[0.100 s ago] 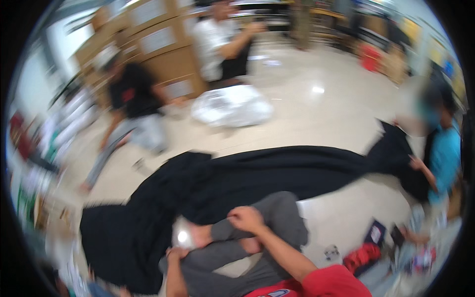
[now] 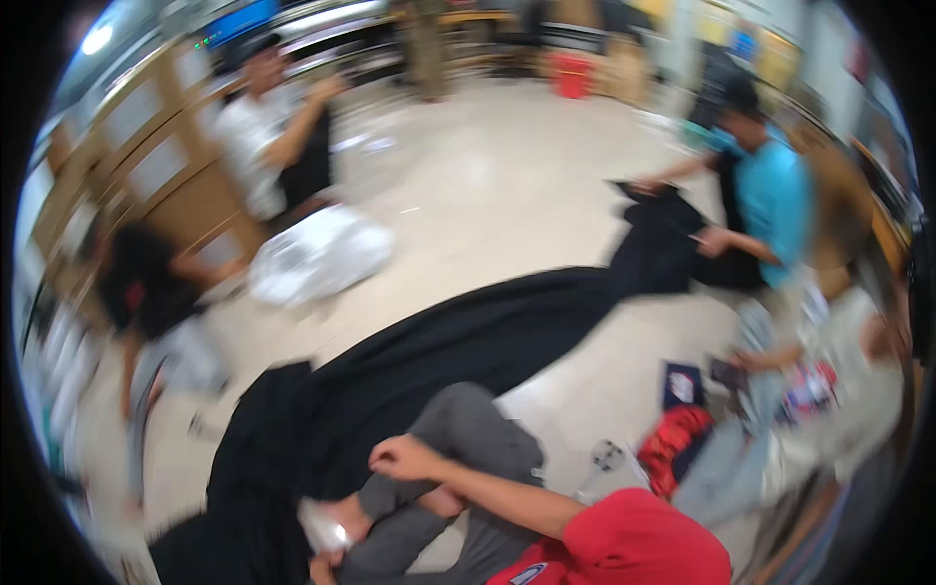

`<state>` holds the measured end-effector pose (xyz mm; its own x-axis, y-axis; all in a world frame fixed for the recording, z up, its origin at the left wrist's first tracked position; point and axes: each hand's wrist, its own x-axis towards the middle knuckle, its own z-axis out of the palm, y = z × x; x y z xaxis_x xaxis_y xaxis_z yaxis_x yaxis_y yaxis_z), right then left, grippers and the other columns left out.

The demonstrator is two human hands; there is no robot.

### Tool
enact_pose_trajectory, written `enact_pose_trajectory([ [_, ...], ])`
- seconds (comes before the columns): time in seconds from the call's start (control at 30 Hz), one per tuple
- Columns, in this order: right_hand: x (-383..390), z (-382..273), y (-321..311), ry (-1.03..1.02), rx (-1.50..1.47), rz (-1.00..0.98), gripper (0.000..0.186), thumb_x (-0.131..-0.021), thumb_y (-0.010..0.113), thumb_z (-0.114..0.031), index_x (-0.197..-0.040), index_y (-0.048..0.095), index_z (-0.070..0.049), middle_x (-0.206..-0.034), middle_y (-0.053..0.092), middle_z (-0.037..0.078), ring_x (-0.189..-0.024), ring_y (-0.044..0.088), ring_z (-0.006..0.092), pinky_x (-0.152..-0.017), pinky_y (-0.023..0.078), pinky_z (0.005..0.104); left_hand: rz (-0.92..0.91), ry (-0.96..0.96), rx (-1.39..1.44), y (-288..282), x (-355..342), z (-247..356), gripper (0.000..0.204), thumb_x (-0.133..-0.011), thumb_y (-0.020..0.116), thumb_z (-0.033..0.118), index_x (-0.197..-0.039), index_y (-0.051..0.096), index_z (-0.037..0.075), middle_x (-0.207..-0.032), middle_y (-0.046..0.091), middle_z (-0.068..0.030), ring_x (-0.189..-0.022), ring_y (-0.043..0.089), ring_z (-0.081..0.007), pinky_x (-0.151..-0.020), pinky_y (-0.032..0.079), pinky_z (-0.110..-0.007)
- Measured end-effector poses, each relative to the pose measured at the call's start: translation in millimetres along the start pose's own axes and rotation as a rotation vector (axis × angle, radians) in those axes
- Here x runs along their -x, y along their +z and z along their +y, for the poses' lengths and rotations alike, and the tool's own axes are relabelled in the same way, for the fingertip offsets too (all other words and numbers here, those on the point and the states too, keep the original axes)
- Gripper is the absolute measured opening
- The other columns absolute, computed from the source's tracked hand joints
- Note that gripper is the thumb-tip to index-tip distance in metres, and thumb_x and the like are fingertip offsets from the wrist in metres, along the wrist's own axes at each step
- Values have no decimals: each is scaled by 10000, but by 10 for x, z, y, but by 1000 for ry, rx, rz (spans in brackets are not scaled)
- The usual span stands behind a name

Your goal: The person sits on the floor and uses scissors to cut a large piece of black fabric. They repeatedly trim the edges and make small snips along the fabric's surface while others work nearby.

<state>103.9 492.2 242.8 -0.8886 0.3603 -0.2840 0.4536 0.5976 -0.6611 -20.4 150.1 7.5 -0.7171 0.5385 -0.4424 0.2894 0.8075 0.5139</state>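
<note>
A long sheet of black cloth (image 2: 468, 322) lies on the floor in front of my crossed legs, running from the lower left to the far right. My right hand (image 2: 405, 458) rests at my grey-trousered knee with its fingers curled, and nothing shows in them. Low in the picture, my left hand (image 2: 325, 567) is beside my lower leg, next to my bare foot (image 2: 346, 517); blur and the picture's edge hide most of its fingers. At the cloth's far right end, a person in a light-blue shirt (image 2: 775, 200) holds it up with both hands.
A white plastic bag (image 2: 322, 252) stands beyond the cloth, near stacked cardboard boxes (image 2: 161, 161). Two people sit at the left, one in white, one in black. Another person sits at the right behind a red bundle (image 2: 673, 448). A red bin (image 2: 570, 76) is at the back.
The view has swung to the right, so the cloth, boxes and people appear farther left. More of the people at the right shows. My left hand is closer to the lower edge.
</note>
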Motion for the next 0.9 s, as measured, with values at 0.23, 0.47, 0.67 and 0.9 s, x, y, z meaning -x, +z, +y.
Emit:
enact_pose_trajectory([
  [0.23,-1970,-2344,505,-746,-940,419,569,-940,737,-370,-543,487,-48,-495,510,-6,-480,492,56,-463,366,250,167,267,-429,-2371,-2841,416,726,-976,324,569,-1383,584,27,-1486,500,-179,-1423,436,-347,-1196,270,-473],
  [0.47,-565,-1978,-608,-1160,-1001,972,729,-897,733,-522,-530,262,-102,-487,292,-23,-436,244,89,-439,173,310,4,197,-545,-2226,-3076,684,720,-975,324,565,-1385,583,33,-1483,503,-179,-1423,435,-348,-1198,264,-474],
  [0.67,415,-1817,-891,-1327,-995,1057,798,-764,741,-685,-507,245,-114,-456,264,-28,-415,235,118,-423,145,303,-12,76,-592,-2129,-2536,524,715,-975,324,562,-1387,583,38,-1481,506,-179,-1424,435,-349,-1199,258,-475],
  [0.9,754,-1732,-1163,-1442,-872,1155,779,-756,779,-647,-494,263,-125,-452,259,-32,-395,255,122,-420,141,306,-20,12,-612,-2140,-2410,575,709,-974,324,558,-1390,582,44,-1478,509,-179,-1424,435,-350,-1201,251,-476],
])
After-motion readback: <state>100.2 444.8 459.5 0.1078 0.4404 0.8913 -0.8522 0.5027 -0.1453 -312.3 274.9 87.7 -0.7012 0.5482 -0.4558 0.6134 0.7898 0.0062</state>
